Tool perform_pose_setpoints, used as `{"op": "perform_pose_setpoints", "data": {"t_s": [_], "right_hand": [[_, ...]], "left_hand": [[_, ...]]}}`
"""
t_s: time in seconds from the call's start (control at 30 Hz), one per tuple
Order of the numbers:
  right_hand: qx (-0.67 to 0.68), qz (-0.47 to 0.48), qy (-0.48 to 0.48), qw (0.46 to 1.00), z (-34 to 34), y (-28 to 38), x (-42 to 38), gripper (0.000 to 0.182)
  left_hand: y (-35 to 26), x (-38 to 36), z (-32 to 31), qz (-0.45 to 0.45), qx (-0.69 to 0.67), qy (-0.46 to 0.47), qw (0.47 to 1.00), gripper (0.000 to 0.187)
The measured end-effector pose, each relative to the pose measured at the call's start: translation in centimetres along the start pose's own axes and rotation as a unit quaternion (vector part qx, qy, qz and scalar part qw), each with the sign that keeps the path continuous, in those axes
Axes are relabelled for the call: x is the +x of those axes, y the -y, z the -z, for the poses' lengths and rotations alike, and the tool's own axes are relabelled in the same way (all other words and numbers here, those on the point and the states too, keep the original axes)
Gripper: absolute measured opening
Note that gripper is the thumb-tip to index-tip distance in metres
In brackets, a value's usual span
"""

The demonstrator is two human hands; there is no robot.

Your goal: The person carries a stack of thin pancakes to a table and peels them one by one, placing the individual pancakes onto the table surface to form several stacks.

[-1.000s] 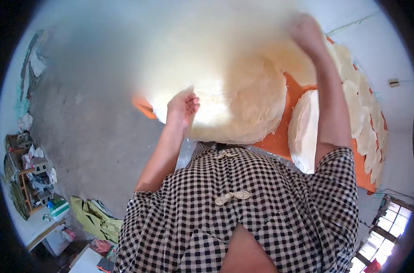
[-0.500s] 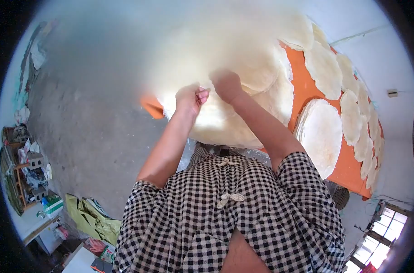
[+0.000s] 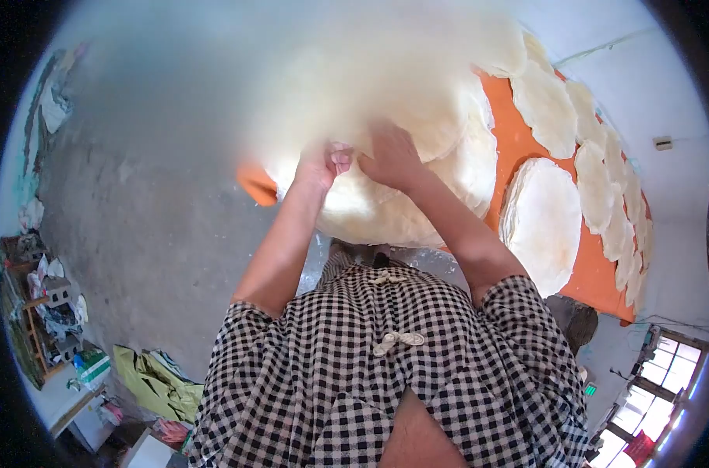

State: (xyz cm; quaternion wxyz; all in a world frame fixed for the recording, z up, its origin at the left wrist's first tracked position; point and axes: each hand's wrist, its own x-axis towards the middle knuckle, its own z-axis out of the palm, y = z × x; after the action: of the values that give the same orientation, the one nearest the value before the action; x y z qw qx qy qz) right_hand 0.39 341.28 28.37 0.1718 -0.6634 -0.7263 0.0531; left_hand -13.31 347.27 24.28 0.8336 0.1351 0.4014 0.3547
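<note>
Large thin round flatbread sheets [image 3: 378, 218], pale and floury, lie in a broad pile in front of my body. Over the near part of this pile is my left hand [image 3: 328, 161], its fingers curled in toward the palm; whether a sheet edge is pinched in them is hidden. My right hand [image 3: 392, 156] is close beside it, low over the sheets. Its thumb sticks out to the left, apart from the fingers, which point away and fade into the haze on the lens. The far part of the pile is blurred as well.
An orange cloth [image 3: 504, 129] runs under the sheets. On it, to the right, stand a neat stack of round sheets [image 3: 543, 226] and overlapping single sheets [image 3: 594, 187]. Grey floor [image 3: 159, 234] lies left, with shelves [image 3: 46, 312] and an olive-green sheet [image 3: 155, 382].
My right hand has turned from a rounded, closed shape to one with the thumb out and fingers extended. My left hand stays nearly in place, fingers curled. The view has shifted slightly.
</note>
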Motion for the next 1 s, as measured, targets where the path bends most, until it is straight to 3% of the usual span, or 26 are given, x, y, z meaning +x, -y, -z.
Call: {"op": "perform_pose_setpoints", "data": {"t_s": [0.1,0.17,0.3,0.47,0.57,0.7,0.8,0.9,0.97,1.0], "right_hand": [[-0.028,-0.018,-0.06,0.998,-2.3,-1.8,-2.3,0.067],[-0.055,0.005,-0.106,0.993,-3.1,-2.2,-2.4,0.062],[-0.117,0.046,-0.196,0.972,-4.3,-3.2,-1.2,0.046],[-0.113,0.032,-0.082,0.99,-3.8,-4.0,-0.2,0.03],[-0.099,-0.077,0.018,0.992,-0.1,-5.6,2.4,0.023],[-0.095,-0.021,-0.166,0.981,10.5,-5.2,7.1,0.021],[-0.166,0.023,-0.21,0.963,14.9,-1.1,6.5,0.016],[-0.179,0.116,-0.231,0.949,11.1,1.2,4.2,0.014],[-0.153,0.14,-0.184,0.961,5.7,1.6,2.2,0.015],[-0.162,0.128,-0.099,0.974,2.9,2.2,1.1,0.014]], "left_hand": [[0.2,1.6,0.4,0.021,0.01,0.02,1.0,0.027],[0.2,1.9,0.2,-0.001,0.09,-0.008,0.996,0.031],[-0.4,-0.4,-0.6,-0.011,0.115,0.017,0.993,0.03],[1.1,-6.3,3.0,-0.025,0.096,0.031,0.995,0.024],[3.4,-9.3,6.5,-0.051,0.133,-0.056,0.988,0.024],[4.1,-10.6,6.8,-0.103,0.067,-0.117,0.985,0.021],[4.6,-9.5,6.5,-0.103,0.033,-0.148,0.983,0.017],[4.0,-8.7,6.9,-0.089,0.026,-0.156,0.983,0.019],[3.7,-8.0,6.2,-0.071,0.028,-0.162,0.984,0.018],[3.7,-7.7,6.1,-0.074,0.024,-0.173,0.982,0.017]]}}
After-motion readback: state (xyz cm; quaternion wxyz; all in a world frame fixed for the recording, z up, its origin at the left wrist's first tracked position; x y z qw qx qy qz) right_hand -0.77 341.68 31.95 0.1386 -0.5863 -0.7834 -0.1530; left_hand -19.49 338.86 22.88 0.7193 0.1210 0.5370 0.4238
